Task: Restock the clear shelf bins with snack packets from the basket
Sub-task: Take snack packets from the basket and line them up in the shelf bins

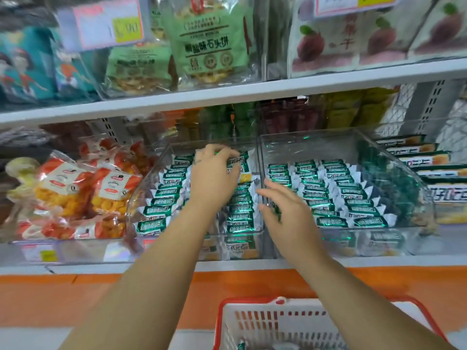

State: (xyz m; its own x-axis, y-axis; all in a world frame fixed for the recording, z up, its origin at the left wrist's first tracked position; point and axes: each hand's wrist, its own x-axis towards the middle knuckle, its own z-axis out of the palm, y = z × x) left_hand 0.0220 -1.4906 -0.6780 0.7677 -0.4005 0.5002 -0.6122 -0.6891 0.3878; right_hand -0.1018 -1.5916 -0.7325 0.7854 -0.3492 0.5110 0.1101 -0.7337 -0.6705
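Together, two hands (pixel 214 173) (pixel 280 205), two clear bins (pixel 149 183) (pixel 394 147), green packets (pixel 326 190), one basket (pixel 223 309)

Two bins (pixel 262 157) side by side on shelf (pixel 252 264), basket (pixel 255 322) below

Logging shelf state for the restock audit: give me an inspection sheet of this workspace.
Surface: white shelf, orange panel below.
Job's things: left bin and right bin lined with green packets; basket below.
Clutter: orange snack bags left of the bins.
Hands: left hand curled on green packets at left bin's rear; right hand between the bins, grip unclear.
Cables: nothing seen.
Surroundings: upper shelf, green biscuit bags, price tags.
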